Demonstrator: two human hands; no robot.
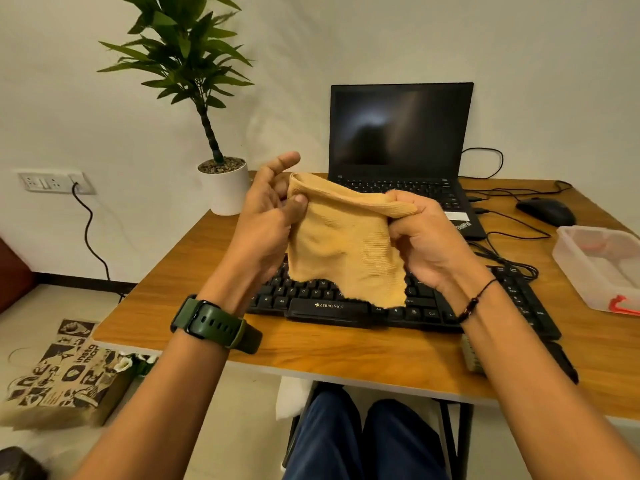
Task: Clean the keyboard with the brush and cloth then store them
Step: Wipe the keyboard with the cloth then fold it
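A yellow-orange ribbed cloth [343, 244] hangs in the air above the black keyboard [332, 306], which lies on the wooden desk [194, 271]. My left hand [270, 216] pinches the cloth's upper left corner with thumb and fingers, the index finger pointing up. My right hand [426, 237] grips the upper right corner. The cloth's lower edge drapes just over the keys. A brush-like object [472, 355] lies near the desk's front edge, mostly hidden under my right forearm.
A black laptop [398, 133] stands open behind the keyboard, with a mouse [545, 210] and cables to its right. A clear plastic box [602, 268] sits at the desk's right edge. A potted plant [223, 188] stands at the back left. A printed paper bag [65, 372] lies on the floor.
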